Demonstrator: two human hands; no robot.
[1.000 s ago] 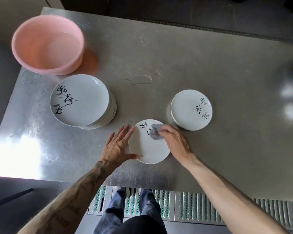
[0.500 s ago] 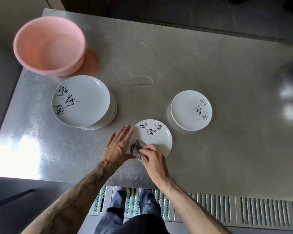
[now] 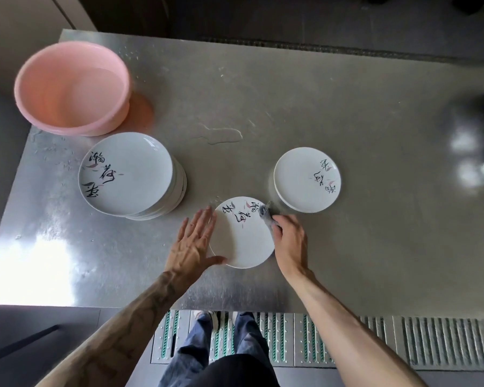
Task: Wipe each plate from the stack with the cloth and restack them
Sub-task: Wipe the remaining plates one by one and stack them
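Your left hand, flat, braces plate; right hand pinches cloth — hard swipe w/ cloth could skid plate right.

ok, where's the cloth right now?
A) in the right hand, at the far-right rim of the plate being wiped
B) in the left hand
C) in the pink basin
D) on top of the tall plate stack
A: the right hand grips the cloth at the far-right rim of the plate, while the left hand lies flat against the plate's left edge.
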